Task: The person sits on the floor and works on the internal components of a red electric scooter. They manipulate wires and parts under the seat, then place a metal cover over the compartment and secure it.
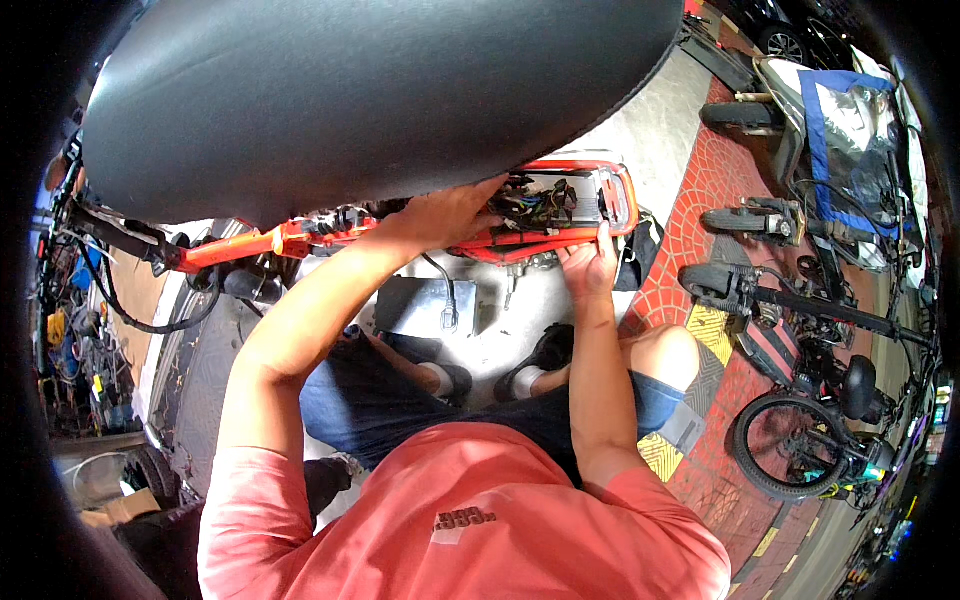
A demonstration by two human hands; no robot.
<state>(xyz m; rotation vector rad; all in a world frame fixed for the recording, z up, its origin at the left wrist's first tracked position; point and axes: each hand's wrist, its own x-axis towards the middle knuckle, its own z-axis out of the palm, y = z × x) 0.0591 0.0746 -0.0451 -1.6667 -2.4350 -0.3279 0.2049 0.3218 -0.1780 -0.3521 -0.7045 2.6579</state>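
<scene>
Orange frame (530, 243) — upper centre, long axis left-right. Wires (562, 203) inside, just right of left hand (450, 215), the nearer one; fingers partly hidden — can't tell grip. Right hand (590, 266): fingers apart, touching frame's lower edge, right end.

Parked scooters (800, 300) and exposed wiring (562, 200) show a workshop (a streetside one).

I count two hands of mine, left hand (445, 217) and right hand (588, 266), one orange frame (535, 243), one black seat (380, 100), one grey box (415, 308) on the floor (490, 348); beyond the pavement's (680, 235) top corner, one car (783, 43). The frame's wires (560, 200) tangle past my counting.
</scene>
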